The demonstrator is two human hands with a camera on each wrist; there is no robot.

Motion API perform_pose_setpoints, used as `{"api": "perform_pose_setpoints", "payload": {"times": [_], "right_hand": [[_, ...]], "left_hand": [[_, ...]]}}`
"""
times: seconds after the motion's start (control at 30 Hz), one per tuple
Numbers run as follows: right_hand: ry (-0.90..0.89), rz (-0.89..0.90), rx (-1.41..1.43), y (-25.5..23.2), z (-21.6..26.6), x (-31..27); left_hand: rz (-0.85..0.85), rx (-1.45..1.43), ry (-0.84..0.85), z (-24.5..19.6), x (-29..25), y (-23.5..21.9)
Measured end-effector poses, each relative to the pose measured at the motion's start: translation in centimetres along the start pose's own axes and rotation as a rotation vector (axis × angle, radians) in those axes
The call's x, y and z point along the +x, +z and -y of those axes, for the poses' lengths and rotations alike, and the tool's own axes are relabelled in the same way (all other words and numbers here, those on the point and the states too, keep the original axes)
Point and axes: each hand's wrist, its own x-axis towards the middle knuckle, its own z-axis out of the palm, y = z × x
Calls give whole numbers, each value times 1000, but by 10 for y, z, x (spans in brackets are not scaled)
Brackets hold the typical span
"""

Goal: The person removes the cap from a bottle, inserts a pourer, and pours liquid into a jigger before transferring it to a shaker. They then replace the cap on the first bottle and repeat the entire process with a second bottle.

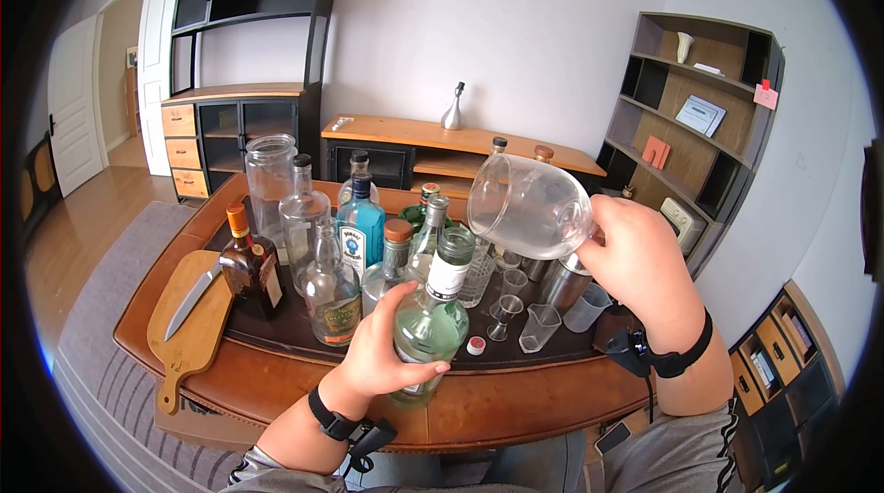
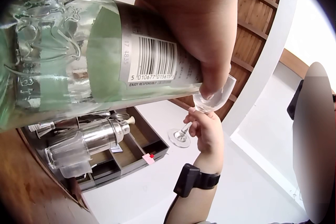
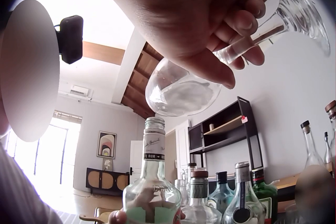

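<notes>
My left hand (image 1: 373, 352) grips a clear, green-tinted rum bottle (image 1: 431, 323) by its body, low at the table's near edge. The bottle stands nearly upright, its mouth uncovered. My right hand (image 1: 635, 244) pinches a stemmed wine glass (image 1: 527, 208) by the stem, tipped on its side with the bowl toward the left. In the right wrist view, the glass bowl (image 3: 184, 90) overlaps the top of the rum bottle's neck (image 3: 154, 140). Some clear liquid seems to lie along the bowl's lower side. A small red-and-white cap (image 1: 476, 345) lies on the table beside the bottle.
Several bottles crowd the table's middle, among them a blue gin bottle (image 1: 361, 226) and a dark orange-capped bottle (image 1: 250, 263). A knife (image 1: 191, 302) lies on a wooden board (image 1: 195, 346) at left. A jigger (image 1: 504, 316), small beaker (image 1: 540, 327) and metal shaker (image 1: 564, 283) stand right.
</notes>
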Motion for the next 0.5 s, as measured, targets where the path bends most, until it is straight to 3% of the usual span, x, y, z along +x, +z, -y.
{"api": "perform_pose_setpoints", "payload": {"times": [0.5], "right_hand": [[-31,13,-65,-5,6,2]], "left_hand": [[11,24,-10,-6,1,-2]]}}
